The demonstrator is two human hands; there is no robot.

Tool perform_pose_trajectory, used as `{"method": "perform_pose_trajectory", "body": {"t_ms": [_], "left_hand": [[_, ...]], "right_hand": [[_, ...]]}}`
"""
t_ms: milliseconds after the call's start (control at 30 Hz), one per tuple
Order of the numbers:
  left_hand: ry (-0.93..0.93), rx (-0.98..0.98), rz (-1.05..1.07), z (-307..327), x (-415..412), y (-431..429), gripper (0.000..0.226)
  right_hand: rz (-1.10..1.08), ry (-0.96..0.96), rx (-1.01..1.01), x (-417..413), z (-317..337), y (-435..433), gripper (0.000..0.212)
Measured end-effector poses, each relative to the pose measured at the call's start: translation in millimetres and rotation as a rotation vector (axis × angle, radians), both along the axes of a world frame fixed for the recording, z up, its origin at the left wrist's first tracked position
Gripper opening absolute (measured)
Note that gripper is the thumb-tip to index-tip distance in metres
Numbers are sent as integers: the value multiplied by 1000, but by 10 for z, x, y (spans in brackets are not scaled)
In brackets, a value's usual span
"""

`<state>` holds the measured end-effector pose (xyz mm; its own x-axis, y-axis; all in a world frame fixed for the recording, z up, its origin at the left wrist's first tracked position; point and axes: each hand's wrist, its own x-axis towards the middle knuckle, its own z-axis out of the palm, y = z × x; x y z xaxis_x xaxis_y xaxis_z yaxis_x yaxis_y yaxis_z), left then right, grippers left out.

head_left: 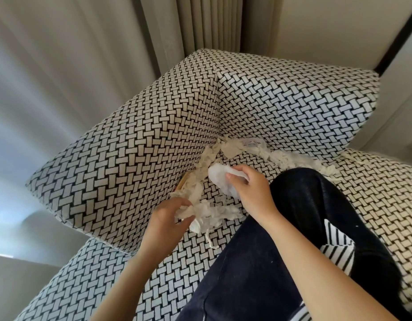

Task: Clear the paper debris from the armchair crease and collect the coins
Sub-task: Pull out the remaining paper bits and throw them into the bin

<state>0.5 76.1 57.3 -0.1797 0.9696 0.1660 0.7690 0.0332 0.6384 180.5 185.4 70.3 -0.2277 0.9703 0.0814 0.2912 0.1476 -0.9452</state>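
Shredded white paper debris [226, 149] lies along the crease where the armchair seat meets the arm and backrest, running from the corner out to both sides. My left hand [170, 216] grips a bunch of the paper shreds [209, 213] near the armrest crease. My right hand [249, 188] holds a thin white plastic bag [220, 177] just above the seat. A tan object [183, 180] pokes out of the crease by the armrest. No coins show.
The armchair [135, 144] has black-and-white woven-pattern fabric. My knee in dark trousers [304, 205] rests on the seat to the right. Grey curtains [84, 54] hang behind and to the left of the chair.
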Motion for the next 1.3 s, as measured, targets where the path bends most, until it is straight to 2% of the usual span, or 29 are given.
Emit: {"method": "perform_pose_trajectory", "body": {"t_ms": [100, 167, 267, 367, 533, 600, 700, 767, 967, 1100, 1167, 1300], "left_hand": [[-5, 24, 2, 230, 79, 134, 23], [-30, 69, -7, 399, 173, 271, 22], [-57, 64, -25, 663, 359, 547, 19], [-91, 94, -71, 883, 566, 839, 18], [-352, 72, -132, 1074, 1141, 1374, 24], [-476, 40, -182, 1081, 1443, 1561, 18], [-540, -28, -302, 1069, 2007, 1754, 20], [-561, -62, -352, 1023, 2257, 1831, 21], [-391, -297, -674, 702, 3329, 1925, 8], [-179, -418, -800, 354, 3955, 1845, 31], [-111, -443, -863, 237, 4270, 1818, 27], [-68, -429, -942, 86, 4810, 1736, 21]], "right_hand": [[-57, 29, -4, 103, 121, 35, 28], [-50, 65, -37, 220, 252, 79, 33], [11, 68, -75, 486, 468, 168, 13], [-4, 38, -81, 821, 651, 255, 8], [-191, 35, -109, 1636, 830, 245, 18], [-270, 4, -110, 1996, 854, 178, 14], [-455, -29, -152, 2558, 802, 3, 16], [-546, -51, -200, 2808, 727, -95, 27], [-843, -18, -323, 3652, 441, -490, 30], [-1007, 137, -377, 4156, 211, -775, 23], [-1059, 161, -370, 4390, 114, -881, 13], [-1155, 213, -366, 4712, -135, -1062, 13]]}}
